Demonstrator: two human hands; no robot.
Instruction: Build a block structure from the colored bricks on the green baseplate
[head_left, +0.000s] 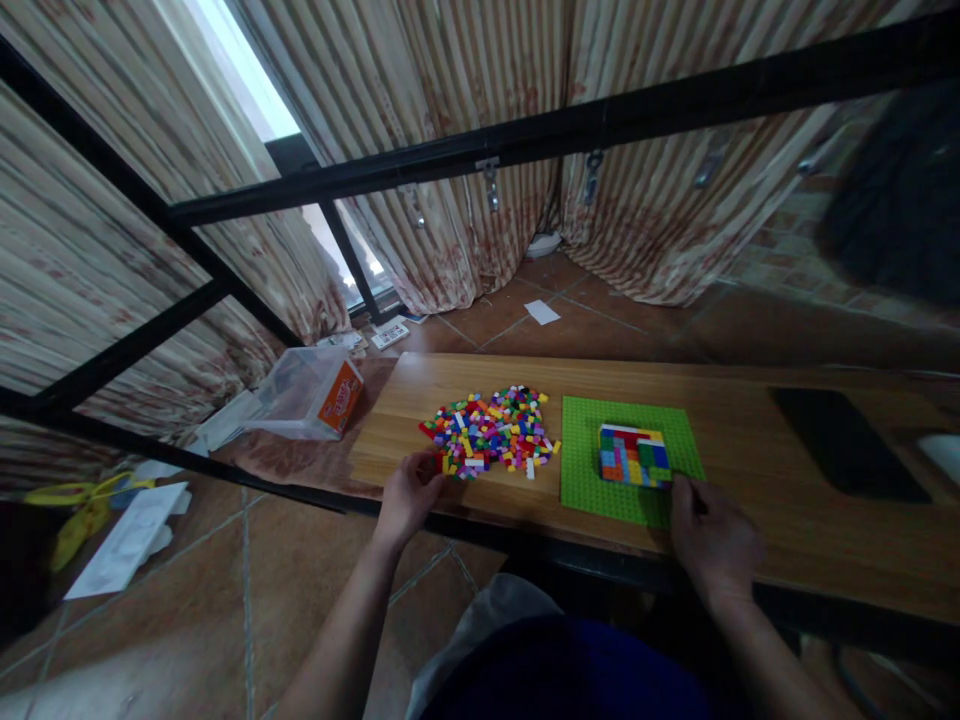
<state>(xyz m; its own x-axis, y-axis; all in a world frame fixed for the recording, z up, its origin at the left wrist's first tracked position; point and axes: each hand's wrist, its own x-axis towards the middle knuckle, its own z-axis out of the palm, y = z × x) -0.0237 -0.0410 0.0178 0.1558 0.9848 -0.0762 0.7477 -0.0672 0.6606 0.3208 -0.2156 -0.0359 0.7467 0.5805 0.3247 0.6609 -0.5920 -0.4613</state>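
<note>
A loose pile of small multicoloured toy bricks [499, 430] lies on the wooden table. At its lower left edge is my left hand [409, 500], fingers curled and closed by some red bricks; whatever is between the fingertips is too small to make out. Right of the pile lies a green studded baseplate [581, 470]. On it sits a rectangular block of joined bricks [634, 455] in blue, red, yellow, white and orange. My right hand [716, 540] is closed at the block's lower right corner, over the baseplate's edge. Its fingertips are partly hidden, and what they grip cannot be seen.
A clear plastic box [304, 395] with an orange label stands beyond the table's left end. Towards the right lies a dark flat object [847, 445] on the wooden table [739, 430]. A black metal bar [525, 145] crosses in front of striped curtains. Papers [127, 540] lie on the tiled floor.
</note>
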